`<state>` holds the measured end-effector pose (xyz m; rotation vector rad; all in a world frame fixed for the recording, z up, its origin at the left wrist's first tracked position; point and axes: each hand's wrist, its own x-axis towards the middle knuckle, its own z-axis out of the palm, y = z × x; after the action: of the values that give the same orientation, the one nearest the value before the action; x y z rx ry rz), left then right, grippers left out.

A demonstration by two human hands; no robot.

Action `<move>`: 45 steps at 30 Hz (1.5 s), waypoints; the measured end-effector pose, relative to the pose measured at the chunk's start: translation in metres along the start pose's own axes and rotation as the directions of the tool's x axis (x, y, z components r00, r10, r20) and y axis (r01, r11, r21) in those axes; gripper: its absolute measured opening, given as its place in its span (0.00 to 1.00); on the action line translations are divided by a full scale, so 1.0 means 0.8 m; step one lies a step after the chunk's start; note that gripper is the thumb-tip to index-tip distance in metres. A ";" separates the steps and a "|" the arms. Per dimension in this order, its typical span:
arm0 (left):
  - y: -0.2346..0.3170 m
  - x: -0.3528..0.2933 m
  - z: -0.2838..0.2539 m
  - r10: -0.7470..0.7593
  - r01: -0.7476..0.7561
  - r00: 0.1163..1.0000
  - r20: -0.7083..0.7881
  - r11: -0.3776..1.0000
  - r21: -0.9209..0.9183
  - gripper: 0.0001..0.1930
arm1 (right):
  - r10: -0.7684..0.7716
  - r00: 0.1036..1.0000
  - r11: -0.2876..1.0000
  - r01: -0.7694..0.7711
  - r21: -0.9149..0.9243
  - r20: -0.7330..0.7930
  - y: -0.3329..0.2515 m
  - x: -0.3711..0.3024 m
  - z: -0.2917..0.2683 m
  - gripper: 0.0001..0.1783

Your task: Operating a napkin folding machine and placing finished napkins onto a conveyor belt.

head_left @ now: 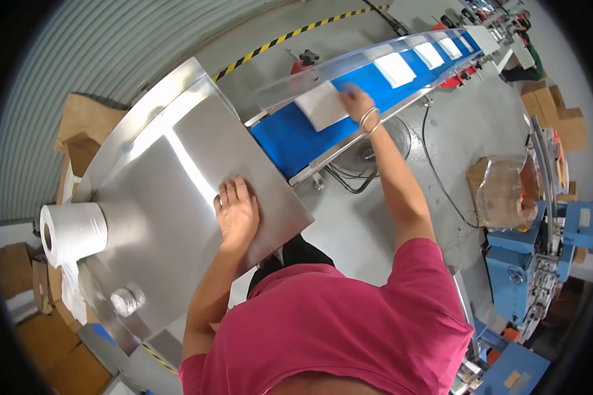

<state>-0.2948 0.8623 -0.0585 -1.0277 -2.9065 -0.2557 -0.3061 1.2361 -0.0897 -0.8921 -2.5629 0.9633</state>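
My left hand (236, 210) lies flat on the shiny steel table (178, 217), fingers stretched out and holding nothing. My right hand (358, 103), with bracelets at the wrist, reaches over the blue conveyor belt (286, 141). Its fingers are smeared by motion beside the nearest white folded sheet or packet (321, 108); whether they touch or grip it I cannot tell. Farther up the belt lie several similar white packets, the closest of them (395, 70) just beyond my right hand.
A white roll (76, 232) and a small clear roll of tape (126, 299) sit on the table's left side. A clear guard (277, 95) runs along the belt's far side. A floor fan (369, 155) stands under the belt. Right are a plastic-lined carton (504, 191) and blue machinery (510, 276).
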 end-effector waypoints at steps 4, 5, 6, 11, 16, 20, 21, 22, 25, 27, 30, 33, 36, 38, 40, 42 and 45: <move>-0.028 -0.055 -0.017 -0.145 0.145 0.989 -0.004 0.987 -0.064 0.27 | -0.079 0.964 0.997 0.080 -0.007 -0.255 -0.014 -0.015 0.000 0.25; -0.037 -0.077 -0.017 -0.152 0.166 0.982 0.116 0.978 -0.123 0.27 | -0.059 0.985 0.998 0.059 -0.004 -0.164 -0.066 -0.049 0.000 0.25; -0.048 -0.102 -0.016 -0.195 0.233 0.957 0.216 0.958 -0.168 0.26 | -0.050 0.993 0.985 0.032 -0.168 -0.105 -0.103 -0.077 0.011 0.25; -0.031 -0.219 -0.023 -0.067 0.060 0.997 -0.044 0.987 -0.146 0.10 | -0.436 0.898 0.897 0.429 0.107 0.053 -0.160 -0.204 0.077 0.20; -0.073 -0.418 -0.068 -0.369 0.353 0.929 -0.024 0.903 -0.244 0.14 | -0.710 0.646 0.620 0.381 0.686 0.282 -0.372 -0.469 0.166 0.19; -0.107 -0.562 -0.095 -0.624 0.581 0.780 -0.039 0.747 -0.324 0.18 | -0.863 0.332 0.443 0.132 0.887 0.381 -0.489 -0.654 0.216 0.18; -0.108 -0.591 -0.101 -0.659 0.610 0.750 -0.058 0.723 -0.325 0.18 | -0.870 0.252 0.468 0.147 0.872 0.424 -0.504 -0.691 0.227 0.17; -0.114 -0.621 -0.114 -0.715 0.657 0.697 -0.049 0.664 -0.356 0.18 | -0.872 0.175 0.483 0.167 0.860 0.456 -0.524 -0.729 0.242 0.17; -0.127 -0.710 -0.147 -0.826 0.730 0.560 -0.055 0.524 -0.438 0.16 | -0.849 -0.132 0.502 0.096 0.859 0.511 -0.571 -0.844 0.273 0.16; -0.132 -0.761 -0.157 -0.873 0.716 0.484 -0.056 0.432 -0.549 0.15 | -0.787 -0.321 0.539 0.058 0.841 0.527 -0.593 -0.920 0.296 0.16; -0.142 -0.831 -0.164 -0.945 0.746 0.321 -0.055 0.288 -0.601 0.17 | -0.585 -0.576 0.665 0.064 0.744 0.572 -0.620 -1.031 0.340 0.17; -0.165 -0.906 -0.162 -0.980 0.744 0.176 -0.090 0.192 -0.640 0.19 | -0.402 -0.767 0.724 0.067 0.686 0.499 -0.654 -1.136 0.383 0.18; -0.203 -0.992 -0.171 -0.997 0.733 -0.048 -0.052 0.000 -0.680 0.17 | -0.356 -0.858 0.671 0.041 0.740 0.370 -0.706 -1.235 0.433 0.19; -0.236 -1.049 -0.182 -0.973 0.754 -0.195 -0.125 -0.067 -0.654 0.17 | -0.355 -0.866 0.670 0.026 0.742 0.351 -0.750 -1.293 0.457 0.18; -0.281 -1.103 -0.203 -0.926 0.723 -0.335 -0.175 -0.133 -0.677 0.16 | -0.350 -0.877 0.689 -0.004 0.725 0.329 -0.801 -1.349 0.490 0.18; -0.320 -1.158 -0.228 -0.870 0.673 -0.452 -0.195 -0.190 -0.714 0.16 | -0.341 -0.871 0.687 0.027 0.726 0.355 -0.846 -1.404 0.526 0.18; -0.383 -1.224 -0.266 -0.796 0.760 -0.486 -0.360 -0.181 -0.624 0.16 | -0.320 -0.856 0.702 0.074 0.708 0.406 -0.906 -1.479 0.561 0.18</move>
<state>0.2728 -0.0159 0.0106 1.5470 -1.9018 -0.5607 0.0890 -0.1631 0.0262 -1.2937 1.0154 -0.8571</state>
